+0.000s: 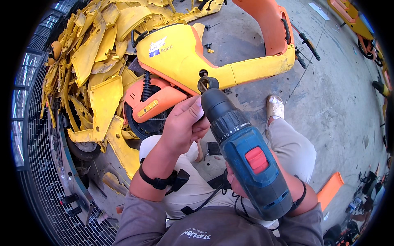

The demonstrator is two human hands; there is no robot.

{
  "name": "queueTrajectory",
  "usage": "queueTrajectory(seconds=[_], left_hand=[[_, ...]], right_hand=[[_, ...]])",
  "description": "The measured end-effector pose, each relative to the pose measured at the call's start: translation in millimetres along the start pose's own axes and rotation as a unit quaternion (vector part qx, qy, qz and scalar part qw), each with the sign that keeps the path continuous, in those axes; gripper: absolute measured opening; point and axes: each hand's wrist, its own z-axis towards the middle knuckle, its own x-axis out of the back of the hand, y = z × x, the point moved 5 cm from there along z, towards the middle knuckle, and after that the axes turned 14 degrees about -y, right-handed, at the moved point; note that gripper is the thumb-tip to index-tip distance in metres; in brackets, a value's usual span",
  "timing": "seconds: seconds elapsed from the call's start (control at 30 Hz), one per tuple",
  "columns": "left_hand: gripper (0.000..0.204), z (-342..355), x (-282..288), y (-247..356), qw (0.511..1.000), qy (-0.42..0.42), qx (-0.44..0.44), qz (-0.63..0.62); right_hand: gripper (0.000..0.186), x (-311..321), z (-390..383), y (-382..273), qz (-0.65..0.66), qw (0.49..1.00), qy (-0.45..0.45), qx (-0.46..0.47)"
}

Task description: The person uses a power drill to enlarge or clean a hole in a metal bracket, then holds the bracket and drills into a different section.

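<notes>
1. Blue and black plastic forms the cordless drill (246,164) in front of you; its body points away from you, over the middle of the floor (344,123), and a red slider sits on top.
2. Your right hand (235,180) is closed around the drill's handle, mostly hidden beneath the tool; a black band (301,197) circles that wrist.
3. Your left hand (186,123) is raised beside the black chuck (219,106), thumb and fingers bent together near its front; you cannot tell from this view whether they pinch anything or touch the drill. A black strap (158,180) is on this wrist.
4. Just beyond the drill's nose is a yellow and orange scooter body (176,53), with a round dark hole (203,73) low on its panel. Whether nose and panel touch is unclear.
5. Yellow panels (102,102) are heaped toward the far left corner of the floor, with a black tyre (84,151) below them, near the left edge.
6. Near the right edge of the floor, on your side, lie an orange piece (330,190) and a cluster of dark parts (363,197). Another yellow scooter (349,16) stands at the far right corner.
</notes>
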Motion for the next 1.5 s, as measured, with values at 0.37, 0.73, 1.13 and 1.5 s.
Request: queueTrajectory(seconds=[0.37, 0.73, 1.13, 1.5], left_hand=[[0.039, 0, 5, 1, 1.000, 0.004, -0.011, 0.029], [0.025, 0, 7, 4, 0.995, 0.032, -0.026, 0.090], [0.034, -4, 14, -2, 0.997, 0.023, -0.023, 0.071], [0.028, -3, 5, 0, 0.997, 0.038, -0.041, 0.059]], right_hand=[[0.028, -1, -2, -4, -0.024, 1.000, -0.012, -0.005], [0.027, -4, -3, -11, 0.027, 1.000, -0.005, 0.000], [0.025, -6, 3, -19, 0.053, 0.999, -0.006, 0.010], [0.057, -2, 1, -29, -0.164, 0.986, -0.031, 0.000]])
